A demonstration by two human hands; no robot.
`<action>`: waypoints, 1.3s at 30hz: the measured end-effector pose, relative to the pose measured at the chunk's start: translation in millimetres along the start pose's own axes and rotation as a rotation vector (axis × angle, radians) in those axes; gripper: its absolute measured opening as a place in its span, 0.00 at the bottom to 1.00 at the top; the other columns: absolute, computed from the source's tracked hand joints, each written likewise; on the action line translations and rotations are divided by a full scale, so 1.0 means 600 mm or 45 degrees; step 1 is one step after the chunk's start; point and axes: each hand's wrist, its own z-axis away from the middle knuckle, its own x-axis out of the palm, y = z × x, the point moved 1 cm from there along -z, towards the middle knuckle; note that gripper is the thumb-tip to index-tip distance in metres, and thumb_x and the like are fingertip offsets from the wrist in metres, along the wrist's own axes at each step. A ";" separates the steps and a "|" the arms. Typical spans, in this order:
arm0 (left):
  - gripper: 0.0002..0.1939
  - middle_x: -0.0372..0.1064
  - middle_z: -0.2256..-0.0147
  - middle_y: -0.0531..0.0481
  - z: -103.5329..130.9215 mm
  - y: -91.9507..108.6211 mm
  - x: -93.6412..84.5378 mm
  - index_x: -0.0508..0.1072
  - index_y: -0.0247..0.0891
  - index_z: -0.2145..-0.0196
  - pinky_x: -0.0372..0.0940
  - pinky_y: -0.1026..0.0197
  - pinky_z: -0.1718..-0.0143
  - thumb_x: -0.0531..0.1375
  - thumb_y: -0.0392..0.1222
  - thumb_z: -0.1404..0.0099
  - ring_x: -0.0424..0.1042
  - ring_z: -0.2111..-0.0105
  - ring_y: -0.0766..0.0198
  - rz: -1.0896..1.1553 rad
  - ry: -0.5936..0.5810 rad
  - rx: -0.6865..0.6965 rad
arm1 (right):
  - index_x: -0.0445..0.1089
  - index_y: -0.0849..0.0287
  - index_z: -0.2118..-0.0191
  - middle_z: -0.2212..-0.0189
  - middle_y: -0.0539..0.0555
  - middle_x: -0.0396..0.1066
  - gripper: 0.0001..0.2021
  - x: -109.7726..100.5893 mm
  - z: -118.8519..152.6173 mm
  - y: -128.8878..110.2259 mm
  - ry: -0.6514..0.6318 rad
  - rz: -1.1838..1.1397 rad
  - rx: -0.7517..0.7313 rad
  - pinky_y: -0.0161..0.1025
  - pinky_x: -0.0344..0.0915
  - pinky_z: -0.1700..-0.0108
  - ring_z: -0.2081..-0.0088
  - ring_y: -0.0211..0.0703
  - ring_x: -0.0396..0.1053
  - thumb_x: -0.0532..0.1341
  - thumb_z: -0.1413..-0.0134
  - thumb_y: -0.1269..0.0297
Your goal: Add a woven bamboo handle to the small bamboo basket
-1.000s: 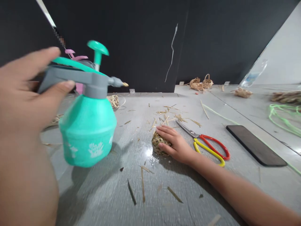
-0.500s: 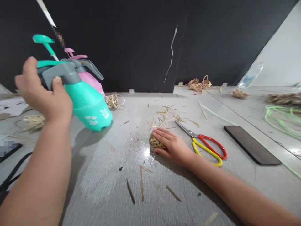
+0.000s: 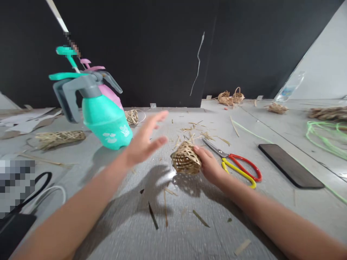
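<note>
In the middle of the table, my right hand [image 3: 208,163] grips a small woven bamboo basket [image 3: 186,159] by its right side; the basket is tipped so its open weave shows. Just left of it, my left hand [image 3: 145,141] is in the air with fingers apart and holds nothing, slightly blurred. Behind that hand stands a teal pump spray bottle [image 3: 104,119] with a grey handle. Scissors [image 3: 230,160] with one red and one yellow handle lie right of the basket, close to my right wrist. Water glistens on the table under the basket.
A pink spray bottle [image 3: 110,93] stands behind the teal one. A phone [image 3: 290,166] and green cord [image 3: 322,139] lie to the right. Small baskets [image 3: 230,96] sit at the back by the black wall. A strip bundle [image 3: 61,139] lies left; loose bamboo scraps are scattered about.
My left hand has let go of the teal spray bottle and moved right, towards the basket. My right hand has gone from lying over the basket to gripping its side, lifting and tilting it.
</note>
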 end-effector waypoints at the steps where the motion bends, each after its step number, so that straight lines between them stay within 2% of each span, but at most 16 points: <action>1: 0.42 0.62 0.43 0.38 0.011 -0.007 0.028 0.63 0.37 0.46 0.56 0.37 0.42 0.60 0.71 0.49 0.50 0.37 0.36 0.056 -0.132 -0.011 | 0.73 0.57 0.61 0.62 0.57 0.76 0.21 0.001 0.000 0.002 -0.011 -0.036 0.028 0.47 0.69 0.57 0.58 0.51 0.73 0.55 0.44 0.44; 3: 0.45 0.58 0.40 0.38 0.036 -0.028 0.074 0.60 0.39 0.42 0.58 0.38 0.42 0.65 0.65 0.51 0.54 0.38 0.38 0.138 -0.406 -0.081 | 0.73 0.57 0.63 0.63 0.57 0.76 0.23 0.004 0.001 0.008 -0.040 -0.146 0.095 0.45 0.68 0.59 0.59 0.50 0.73 0.52 0.44 0.42; 4: 0.44 0.56 0.39 0.38 0.048 -0.039 0.090 0.59 0.40 0.41 0.57 0.40 0.41 0.66 0.61 0.50 0.55 0.38 0.39 0.165 -0.454 -0.129 | 0.73 0.57 0.64 0.64 0.58 0.76 0.24 0.005 0.001 0.012 -0.061 -0.219 0.145 0.45 0.68 0.59 0.60 0.50 0.73 0.52 0.44 0.41; 6: 0.36 0.59 0.40 0.40 0.068 -0.061 0.112 0.61 0.42 0.41 0.56 0.41 0.40 0.65 0.53 0.44 0.58 0.39 0.43 0.202 -0.457 -0.242 | 0.73 0.57 0.64 0.65 0.57 0.76 0.23 0.006 0.000 0.018 -0.086 -0.298 0.225 0.44 0.67 0.59 0.60 0.50 0.72 0.53 0.44 0.42; 9: 0.23 0.65 0.43 0.45 0.086 -0.088 0.130 0.64 0.43 0.43 0.56 0.44 0.39 0.57 0.46 0.35 0.62 0.42 0.49 0.291 -0.402 -0.428 | 0.72 0.58 0.62 0.64 0.56 0.76 0.21 0.002 -0.004 0.023 -0.045 -0.194 0.227 0.42 0.65 0.57 0.59 0.48 0.70 0.55 0.44 0.44; 11: 0.20 0.65 0.42 0.47 0.091 -0.101 0.137 0.66 0.43 0.45 0.54 0.45 0.38 0.54 0.44 0.34 0.62 0.41 0.51 0.340 -0.350 -0.500 | 0.73 0.58 0.64 0.65 0.55 0.75 0.20 -0.003 -0.008 0.026 -0.026 -0.132 0.210 0.41 0.64 0.58 0.60 0.46 0.69 0.56 0.44 0.45; 16: 0.21 0.62 0.40 0.48 0.100 -0.114 0.147 0.67 0.43 0.44 0.50 0.46 0.35 0.53 0.43 0.34 0.59 0.39 0.52 0.347 -0.307 -0.526 | 0.72 0.58 0.71 0.72 0.53 0.73 0.19 -0.007 -0.013 0.035 -0.104 -0.104 0.251 0.39 0.61 0.67 0.70 0.43 0.67 0.56 0.44 0.47; 22: 0.20 0.65 0.42 0.46 0.109 -0.105 0.149 0.69 0.41 0.46 0.51 0.47 0.36 0.54 0.43 0.36 0.61 0.41 0.52 0.430 -0.234 -0.563 | 0.72 0.58 0.71 0.74 0.52 0.71 0.18 0.002 -0.008 0.029 -0.138 -0.102 0.239 0.39 0.61 0.67 0.71 0.42 0.65 0.59 0.46 0.47; 25: 0.19 0.66 0.43 0.46 0.105 -0.102 0.151 0.70 0.41 0.49 0.52 0.46 0.37 0.56 0.43 0.38 0.61 0.41 0.50 0.522 -0.202 -0.647 | 0.71 0.58 0.71 0.74 0.52 0.71 0.18 0.001 -0.010 0.028 -0.119 -0.091 0.241 0.40 0.62 0.66 0.71 0.42 0.65 0.57 0.45 0.47; 27: 0.18 0.67 0.44 0.45 0.100 -0.103 0.152 0.71 0.40 0.51 0.53 0.46 0.38 0.59 0.43 0.40 0.62 0.41 0.49 0.619 -0.087 -0.729 | 0.72 0.57 0.67 0.71 0.53 0.73 0.18 -0.002 -0.014 0.030 -0.084 -0.124 0.211 0.42 0.64 0.62 0.68 0.44 0.68 0.55 0.43 0.47; 29: 0.18 0.68 0.46 0.43 0.096 -0.107 0.154 0.70 0.38 0.52 0.55 0.46 0.40 0.59 0.45 0.39 0.63 0.43 0.48 0.714 0.071 -0.783 | 0.71 0.54 0.60 0.64 0.55 0.74 0.18 -0.005 -0.018 0.032 -0.060 -0.247 0.149 0.45 0.64 0.55 0.61 0.47 0.70 0.53 0.42 0.47; 31: 0.19 0.69 0.47 0.42 0.094 -0.110 0.155 0.67 0.38 0.50 0.60 0.44 0.43 0.56 0.50 0.36 0.66 0.45 0.47 0.817 0.162 -0.802 | 0.68 0.51 0.52 0.54 0.56 0.73 0.19 -0.006 -0.018 0.030 -0.065 -0.384 0.088 0.48 0.63 0.49 0.53 0.49 0.69 0.55 0.44 0.47; 34: 0.25 0.68 0.47 0.40 0.097 -0.111 0.154 0.62 0.40 0.46 0.63 0.42 0.46 0.54 0.55 0.36 0.65 0.44 0.46 0.967 0.074 -0.754 | 0.64 0.47 0.46 0.44 0.54 0.66 0.24 -0.004 -0.013 0.025 -0.176 -0.322 -0.015 0.48 0.59 0.43 0.45 0.49 0.65 0.63 0.49 0.53; 36: 0.33 0.64 0.44 0.38 0.101 -0.110 0.152 0.57 0.41 0.43 0.61 0.43 0.44 0.62 0.53 0.41 0.63 0.42 0.46 1.000 -0.046 -0.692 | 0.63 0.47 0.45 0.44 0.54 0.67 0.26 -0.004 -0.010 0.024 -0.213 -0.194 -0.096 0.47 0.58 0.41 0.43 0.49 0.63 0.66 0.51 0.57; 39: 0.45 0.61 0.42 0.37 0.105 -0.111 0.148 0.51 0.42 0.41 0.59 0.43 0.42 0.71 0.46 0.51 0.64 0.43 0.46 0.872 -0.197 -0.643 | 0.67 0.52 0.48 0.50 0.56 0.71 0.22 -0.011 -0.013 0.034 -0.107 -0.123 -0.130 0.49 0.62 0.45 0.46 0.52 0.66 0.62 0.48 0.51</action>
